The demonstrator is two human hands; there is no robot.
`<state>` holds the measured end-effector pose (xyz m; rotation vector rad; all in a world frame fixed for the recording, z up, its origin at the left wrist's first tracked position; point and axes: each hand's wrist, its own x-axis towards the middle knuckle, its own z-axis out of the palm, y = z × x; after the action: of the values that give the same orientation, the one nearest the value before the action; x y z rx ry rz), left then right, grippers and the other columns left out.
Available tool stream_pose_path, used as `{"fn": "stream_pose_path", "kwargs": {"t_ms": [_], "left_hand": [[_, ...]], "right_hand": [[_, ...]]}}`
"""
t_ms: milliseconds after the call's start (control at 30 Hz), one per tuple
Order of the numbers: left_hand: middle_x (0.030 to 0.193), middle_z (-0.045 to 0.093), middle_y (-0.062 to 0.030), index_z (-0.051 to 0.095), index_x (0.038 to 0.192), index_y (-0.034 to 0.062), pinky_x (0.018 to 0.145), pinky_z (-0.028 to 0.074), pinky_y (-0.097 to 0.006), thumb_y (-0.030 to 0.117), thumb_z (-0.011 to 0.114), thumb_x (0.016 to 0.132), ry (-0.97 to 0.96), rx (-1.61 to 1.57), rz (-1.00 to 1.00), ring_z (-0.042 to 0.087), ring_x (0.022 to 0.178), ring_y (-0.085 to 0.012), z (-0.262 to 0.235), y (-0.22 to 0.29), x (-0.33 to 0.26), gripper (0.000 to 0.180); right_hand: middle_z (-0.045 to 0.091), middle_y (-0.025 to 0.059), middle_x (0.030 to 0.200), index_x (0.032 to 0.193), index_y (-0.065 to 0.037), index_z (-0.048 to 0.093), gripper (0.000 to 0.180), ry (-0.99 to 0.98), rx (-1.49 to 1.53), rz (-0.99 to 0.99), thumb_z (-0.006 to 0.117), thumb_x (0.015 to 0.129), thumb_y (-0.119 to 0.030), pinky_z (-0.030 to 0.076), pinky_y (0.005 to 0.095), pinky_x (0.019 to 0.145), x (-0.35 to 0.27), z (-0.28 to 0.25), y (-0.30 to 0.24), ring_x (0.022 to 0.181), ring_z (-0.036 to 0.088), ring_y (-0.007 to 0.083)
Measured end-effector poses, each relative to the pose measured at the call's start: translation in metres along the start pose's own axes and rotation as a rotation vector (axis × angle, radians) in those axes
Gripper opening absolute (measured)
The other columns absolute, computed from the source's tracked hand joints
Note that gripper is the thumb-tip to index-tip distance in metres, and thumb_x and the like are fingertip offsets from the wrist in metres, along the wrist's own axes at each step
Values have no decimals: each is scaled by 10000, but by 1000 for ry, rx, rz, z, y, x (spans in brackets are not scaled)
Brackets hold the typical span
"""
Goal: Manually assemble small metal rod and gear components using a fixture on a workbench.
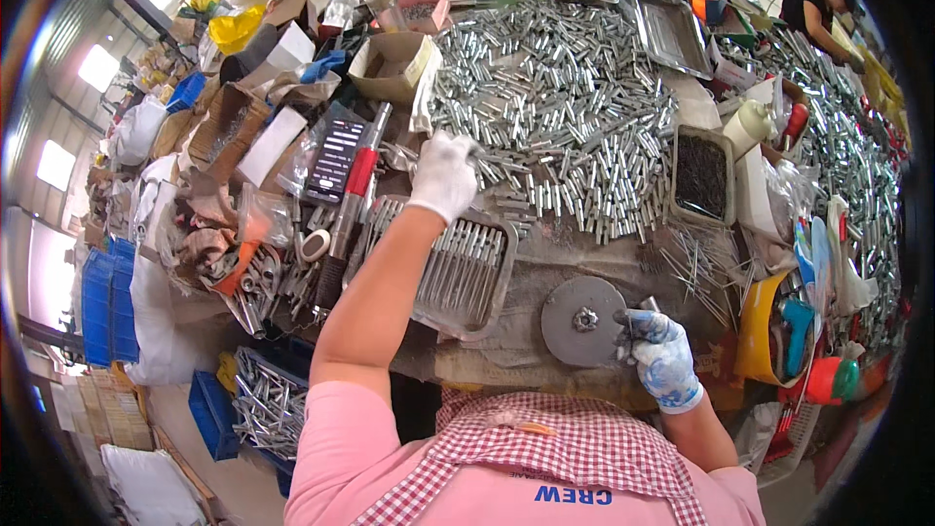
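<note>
My left hand [446, 175], in a white glove, reaches to the left edge of a large pile of short silver metal tubes [575, 127]. Its fingers are curled closed, and what they hold, if anything, is hidden. Below it lies a metal tray [497, 310] with a row of thin metal rods [458, 268]. My right hand [664, 360] wears a white glove stained blue and is closed beside a grey round disc [565, 331] with a hub in its middle. The end of a short metal tube [650, 304] sticks out above its fingers.
Right of the pile stands a tray of dark thin pieces [701, 175], with loose thin rods [701, 278] below. A yellow container [762, 331] is at the right edge. A phone [336, 161] and a cardboard box [390, 68] lie left. Other people work across the table and far right.
</note>
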<state>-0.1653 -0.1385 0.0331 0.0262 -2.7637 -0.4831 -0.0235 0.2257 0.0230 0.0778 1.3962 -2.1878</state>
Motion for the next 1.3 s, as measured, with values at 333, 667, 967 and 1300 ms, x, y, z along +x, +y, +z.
{"fn": "stream_pose_path", "kwargs": {"t_ms": [333, 667, 967, 1300], "left_hand": [[903, 622, -150, 657, 1067, -15, 766, 521, -342, -105, 591, 809, -274, -698, 243, 646, 862, -289, -30, 107, -138, 281], [910, 658, -156, 652, 996, -4, 728, 534, -350, -88, 629, 777, -286, -874, 132, 668, 812, -296, -22, 127, -175, 236], [894, 665, -164, 637, 913, -3, 729, 533, -401, -69, 672, 715, -195, -711, 314, 656, 818, -343, -6, 133, -181, 211], [840, 660, -161, 629, 897, 11, 692, 518, -417, -35, 675, 742, -143, -687, 257, 647, 777, -350, 19, 121, -191, 167]], "right_hand": [[644, 86, 773, 933, -66, 718, 175, 35, -1022, -603, 709, 764, -20, 477, 336, 680, 11, 27, -13, 678, 617, 275], [621, 79, 719, 889, -77, 701, 148, -74, -1315, -744, 713, 747, -42, 483, 376, 542, 1, 32, -20, 606, 620, 286], [645, 62, 754, 933, -116, 699, 155, -154, -1590, -628, 670, 781, -108, 498, 384, 552, -5, 23, -12, 645, 641, 271], [701, 108, 914, 992, -63, 714, 246, -53, -1259, -438, 723, 790, -204, 542, 390, 781, 31, -5, -27, 868, 675, 324]]}}
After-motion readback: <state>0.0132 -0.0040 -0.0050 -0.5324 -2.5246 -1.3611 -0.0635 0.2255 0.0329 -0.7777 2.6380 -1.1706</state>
